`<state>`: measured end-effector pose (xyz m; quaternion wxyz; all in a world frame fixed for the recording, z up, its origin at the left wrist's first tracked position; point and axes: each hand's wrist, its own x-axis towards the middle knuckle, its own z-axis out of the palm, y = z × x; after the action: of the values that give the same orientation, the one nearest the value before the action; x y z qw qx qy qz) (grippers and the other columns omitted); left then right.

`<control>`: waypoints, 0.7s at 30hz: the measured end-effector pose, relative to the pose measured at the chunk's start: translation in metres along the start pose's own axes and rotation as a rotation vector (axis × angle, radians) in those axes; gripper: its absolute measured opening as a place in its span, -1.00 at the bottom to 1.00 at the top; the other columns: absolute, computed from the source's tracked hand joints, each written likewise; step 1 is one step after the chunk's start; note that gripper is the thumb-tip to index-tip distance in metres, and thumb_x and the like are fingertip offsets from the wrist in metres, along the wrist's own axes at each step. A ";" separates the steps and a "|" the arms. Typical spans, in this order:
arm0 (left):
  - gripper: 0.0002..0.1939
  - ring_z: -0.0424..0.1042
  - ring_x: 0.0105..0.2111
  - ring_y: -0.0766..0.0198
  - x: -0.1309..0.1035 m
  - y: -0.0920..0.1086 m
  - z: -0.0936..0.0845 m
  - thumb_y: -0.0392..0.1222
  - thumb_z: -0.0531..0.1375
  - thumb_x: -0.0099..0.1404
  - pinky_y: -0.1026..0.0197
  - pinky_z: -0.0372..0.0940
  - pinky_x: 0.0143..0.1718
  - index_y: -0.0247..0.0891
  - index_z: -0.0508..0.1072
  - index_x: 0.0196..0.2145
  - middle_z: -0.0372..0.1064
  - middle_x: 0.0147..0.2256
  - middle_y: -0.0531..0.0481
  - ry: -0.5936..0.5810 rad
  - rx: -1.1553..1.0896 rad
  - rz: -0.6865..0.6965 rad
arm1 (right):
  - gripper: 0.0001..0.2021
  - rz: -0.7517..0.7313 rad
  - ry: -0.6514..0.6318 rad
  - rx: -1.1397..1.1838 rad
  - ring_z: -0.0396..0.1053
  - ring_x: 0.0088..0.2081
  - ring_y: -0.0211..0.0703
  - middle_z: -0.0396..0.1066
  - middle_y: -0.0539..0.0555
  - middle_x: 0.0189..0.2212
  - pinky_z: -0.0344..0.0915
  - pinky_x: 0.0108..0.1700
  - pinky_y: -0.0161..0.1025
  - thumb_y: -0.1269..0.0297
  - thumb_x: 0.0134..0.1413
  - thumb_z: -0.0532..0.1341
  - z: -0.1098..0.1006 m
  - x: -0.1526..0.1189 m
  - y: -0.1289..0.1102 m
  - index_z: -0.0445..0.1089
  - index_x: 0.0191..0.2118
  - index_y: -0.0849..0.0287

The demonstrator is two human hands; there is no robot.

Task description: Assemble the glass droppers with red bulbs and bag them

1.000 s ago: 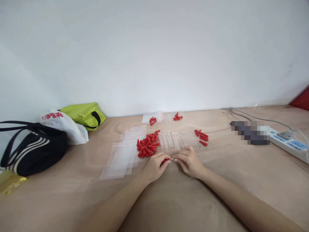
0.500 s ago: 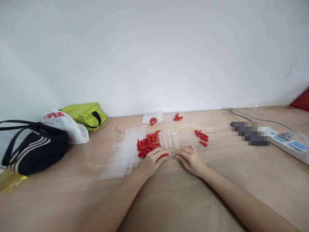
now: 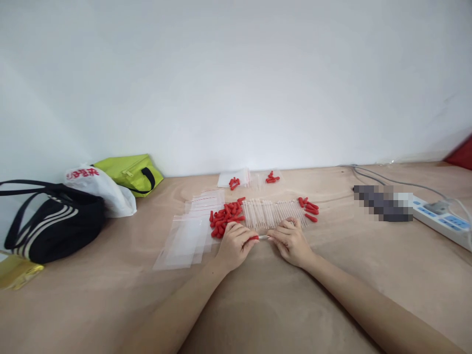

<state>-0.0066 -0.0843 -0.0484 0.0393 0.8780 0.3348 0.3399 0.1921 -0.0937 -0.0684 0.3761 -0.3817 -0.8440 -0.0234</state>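
Between finger and thumb, my left hand (image 3: 233,247) pinches a red rubber dropper bulb (image 3: 254,238). My right hand (image 3: 294,243) is closed on a thin clear dropper tube (image 3: 263,237), which lies in line with the bulb and meets its open end. How deep the tube sits inside cannot be made out. Just beyond my left fingers is a pile of red bulbs (image 3: 225,215). A row of clear tubes (image 3: 273,212) lies side by side behind both hands, and several more red bulbs (image 3: 311,208) are at its right end.
Overlapping clear zip bags (image 3: 184,241) lie left of the pile. Near the wall are small bags with red bulbs (image 3: 272,178). A black bag (image 3: 62,226), a white plastic bag (image 3: 118,196) and a lime bag (image 3: 129,169) stand left; a power strip (image 3: 438,216) lies right.
The bulb and the tube stay in line between my hands, with only a slight shift of the fingers. My right hand's knuckles have risen a little.
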 end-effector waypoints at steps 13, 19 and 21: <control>-0.86 0.32 -0.41 0.28 -0.001 0.002 0.002 -0.22 0.06 0.25 0.13 0.10 -0.23 -0.24 0.40 -0.39 0.43 -0.44 0.02 -0.080 0.004 0.048 | -0.81 -0.021 -0.104 0.042 0.29 -0.44 -0.31 0.43 0.00 -0.48 -0.07 -0.18 -0.19 0.40 0.12 -0.01 0.000 0.000 -0.002 0.35 -0.35 0.18; -0.86 0.33 -0.40 0.27 0.001 -0.002 0.002 -0.16 0.11 0.23 0.14 0.14 -0.24 -0.22 0.43 -0.38 0.44 -0.43 0.02 0.014 -0.025 -0.019 | -0.79 0.022 -0.093 0.008 0.29 -0.42 -0.29 0.44 0.02 -0.44 -0.07 -0.18 -0.20 0.35 0.14 -0.01 -0.001 0.001 -0.002 0.37 -0.30 0.17; -0.87 0.32 -0.40 0.26 0.000 -0.004 0.002 -0.14 0.14 0.20 0.14 0.14 -0.25 -0.21 0.44 -0.37 0.45 -0.44 0.04 0.044 -0.025 -0.028 | -0.80 0.024 -0.088 0.003 0.29 -0.41 -0.28 0.44 0.02 -0.44 -0.07 -0.17 -0.19 0.32 0.15 0.00 -0.001 0.001 -0.002 0.37 -0.29 0.16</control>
<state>-0.0076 -0.0804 -0.0508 0.0474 0.8651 0.3435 0.3625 0.1909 -0.0943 -0.0665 0.3395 -0.3919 -0.8551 -0.0011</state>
